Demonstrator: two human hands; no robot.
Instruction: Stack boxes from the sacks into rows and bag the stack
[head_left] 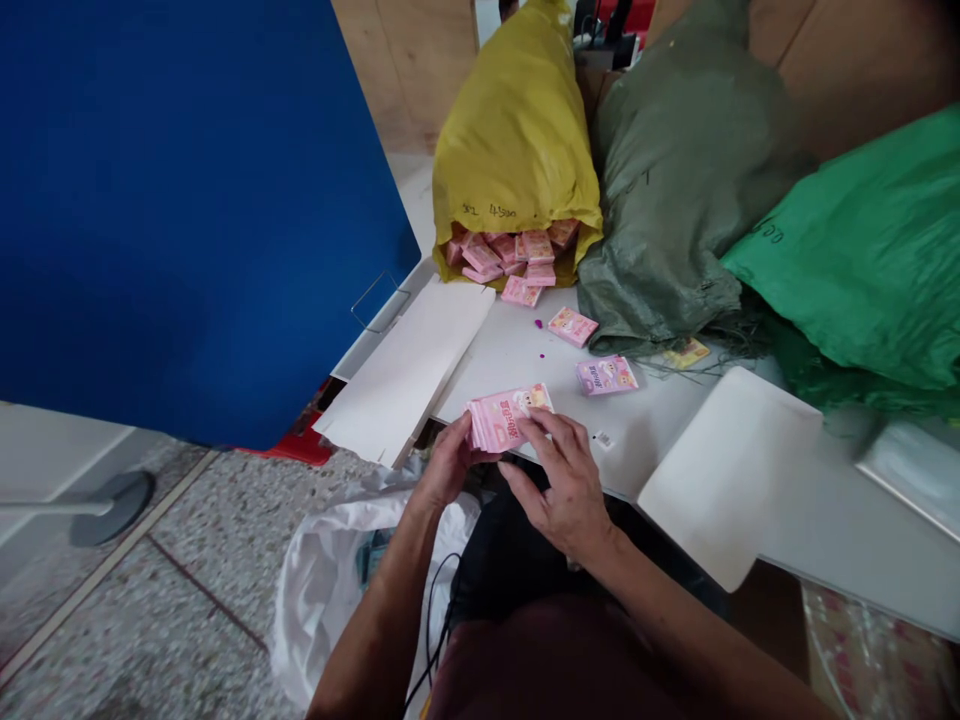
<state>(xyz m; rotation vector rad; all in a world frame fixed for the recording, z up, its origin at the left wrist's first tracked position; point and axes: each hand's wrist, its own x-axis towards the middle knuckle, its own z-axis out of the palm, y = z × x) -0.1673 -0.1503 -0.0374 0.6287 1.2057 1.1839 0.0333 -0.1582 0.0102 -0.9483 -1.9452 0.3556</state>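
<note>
My left hand [448, 462] is closed around the left end of a stack of small pink printed packs [496, 418], held above the table's front edge. My right hand [564, 478] is open, thumb spread apart from the fingers, and its fingertips touch the top of the stack near its right end. Beyond the stack lie a purple pack [607, 375] and a pink pack [572, 326]. More pink packs [510, 255] spill from the mouth of a yellow sack [517, 130]. Whether the packs are boxes or bundled cards, I cannot tell.
A dark green sack [667, 190] and a bright green sack [862, 260] lie to the right on the white table [517, 350]. White sheets [412, 360] overhang at left, a white board [731, 470] at right. A blue panel [187, 200] stands left; below is a white bag [315, 580].
</note>
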